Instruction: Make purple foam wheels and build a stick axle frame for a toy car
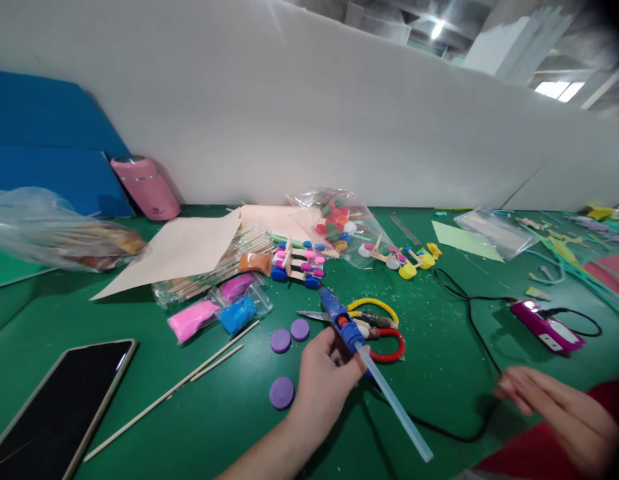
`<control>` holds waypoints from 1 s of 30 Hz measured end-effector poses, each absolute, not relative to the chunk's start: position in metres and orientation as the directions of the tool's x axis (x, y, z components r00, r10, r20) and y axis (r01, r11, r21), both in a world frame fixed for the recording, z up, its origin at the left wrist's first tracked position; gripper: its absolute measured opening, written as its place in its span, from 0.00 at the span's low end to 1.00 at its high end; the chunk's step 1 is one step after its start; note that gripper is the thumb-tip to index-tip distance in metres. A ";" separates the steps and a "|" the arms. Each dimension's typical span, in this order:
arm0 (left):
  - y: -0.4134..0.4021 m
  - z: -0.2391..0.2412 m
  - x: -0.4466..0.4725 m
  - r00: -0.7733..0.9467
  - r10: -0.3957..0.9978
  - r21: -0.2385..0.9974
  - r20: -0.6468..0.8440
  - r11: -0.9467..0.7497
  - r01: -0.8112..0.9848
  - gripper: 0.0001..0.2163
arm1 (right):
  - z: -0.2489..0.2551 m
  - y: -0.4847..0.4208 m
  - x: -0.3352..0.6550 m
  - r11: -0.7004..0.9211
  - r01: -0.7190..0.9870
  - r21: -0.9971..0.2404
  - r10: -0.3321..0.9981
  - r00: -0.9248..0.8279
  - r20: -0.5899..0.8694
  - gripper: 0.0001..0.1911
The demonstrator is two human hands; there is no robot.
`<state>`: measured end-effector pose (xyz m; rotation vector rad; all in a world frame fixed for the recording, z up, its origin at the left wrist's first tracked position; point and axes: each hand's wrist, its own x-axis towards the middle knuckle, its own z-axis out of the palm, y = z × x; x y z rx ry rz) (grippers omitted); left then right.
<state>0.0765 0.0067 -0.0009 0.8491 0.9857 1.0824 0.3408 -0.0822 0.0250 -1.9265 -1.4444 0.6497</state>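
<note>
My left hand (323, 383) is closed around a blue hot glue gun (349, 333), whose nozzle points away from me. A long translucent glue stick (397, 407) sticks out of its back end towards me. Under and beside the gun lie scissors (389, 345) with red and yellow handles. Three purple discs (281, 393) sit on the table left of this hand. At the right, my right hand (549, 400) has its fingers pinched together at the black power cord (472, 333). The exact grip of its fingertips is partly hidden.
A phone (59, 407) and thin wooden sticks (164, 393) lie at left. Clay packets (194, 320), small built models (297, 263) and a bag of coloured pieces (339, 223) stand farther back. A purple power strip (547, 327) lies right; a pink bottle (147, 187) leans by the white wall.
</note>
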 end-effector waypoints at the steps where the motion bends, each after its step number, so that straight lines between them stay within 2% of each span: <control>1: 0.007 0.000 0.076 0.150 0.964 0.917 -0.218 0.255 -0.308 0.06 | 0.029 -0.069 0.323 -0.217 0.471 -0.855 0.973 0.176 -0.150 0.17; 2: 0.008 0.000 0.075 0.142 0.965 0.918 -0.219 0.253 -0.306 0.06 | 0.033 -0.055 0.305 -0.225 0.267 -0.937 0.971 0.143 -0.192 0.20; 4: 0.010 0.001 0.072 0.124 0.966 0.918 -0.228 0.256 -0.304 0.07 | 0.038 -0.031 0.270 -0.234 -0.055 -0.971 0.972 -0.049 -0.232 0.19; 6: 0.011 0.002 0.070 0.102 0.966 0.918 -0.236 0.256 -0.303 0.07 | 0.041 -0.015 0.244 -0.287 -0.191 -0.939 0.948 -0.200 -0.249 0.15; 9: 0.013 0.003 0.069 0.069 0.971 0.924 -0.229 0.239 -0.299 0.07 | 0.040 -0.004 0.224 -0.235 -0.123 -0.964 0.945 -0.261 -0.197 0.04; 10: 0.014 0.003 0.069 0.073 0.973 0.929 -0.218 0.230 -0.291 0.06 | 0.039 -0.003 0.220 -0.191 -0.055 -0.980 0.948 -0.269 -0.170 0.07; 13: 0.014 0.004 0.076 0.121 0.980 0.955 -0.161 0.185 -0.231 0.05 | 0.033 -0.002 0.210 -0.072 0.100 -0.992 0.953 -0.286 -0.098 0.25; 15: 0.012 0.006 0.081 0.127 0.985 0.978 -0.113 0.132 -0.159 0.04 | 0.030 -0.001 0.201 -0.040 0.116 -0.992 0.972 -0.226 -0.066 0.26; 19: 0.005 0.010 0.086 0.215 0.977 0.998 0.003 -0.015 0.054 0.05 | 0.025 0.001 0.187 -0.069 0.062 -0.996 0.997 0.029 -0.068 0.14; 25: -0.010 0.011 0.063 0.366 0.919 0.911 0.145 -0.269 0.314 0.20 | 0.016 0.002 0.198 -0.056 -0.037 -0.998 0.974 0.218 -0.063 0.11; 26: -0.010 0.012 0.053 0.370 0.910 0.866 0.189 -0.332 0.374 0.19 | 0.015 0.002 0.203 -0.049 -0.080 -0.996 0.969 0.237 -0.067 0.10; 28: -0.009 0.015 0.029 0.362 0.895 0.759 0.260 -0.421 0.496 0.08 | 0.016 0.004 0.213 -0.028 -0.174 -0.984 0.964 0.254 -0.073 0.09; 30: -0.005 0.018 0.001 0.356 0.886 0.661 0.297 -0.460 0.593 0.07 | 0.018 0.005 0.222 -0.021 -0.243 -0.970 0.964 0.250 -0.084 0.08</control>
